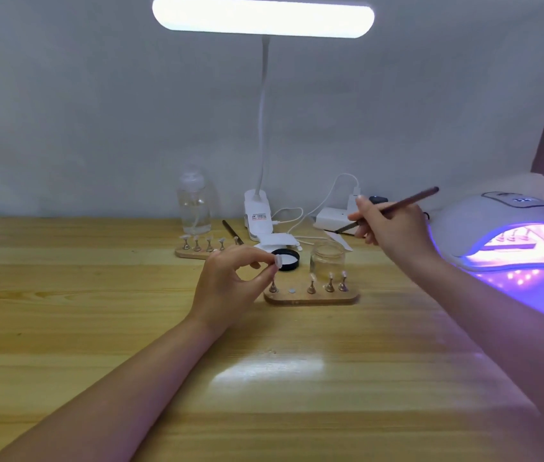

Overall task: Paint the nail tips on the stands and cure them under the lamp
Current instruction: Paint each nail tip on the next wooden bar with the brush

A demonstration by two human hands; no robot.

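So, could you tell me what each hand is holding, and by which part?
Left hand pinches a nail tip by its edge at the fingertips. Right hand holds the brush mid-handle.

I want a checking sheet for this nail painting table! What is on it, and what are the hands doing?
Surface: wooden table, with glare from the desk lamp.
Job's things: near stand carries four pegs with tips and one bare spot; far stand carries five; curing lamp glows purple with a stand inside.
Clutter: glass jar, black lid, clear bottle, spare brush.
Hands: left hand pinches a nail tip; right hand holds a brush.
Cables: white cable runs to a white box at the back.
Surroundings: plain pale wall.
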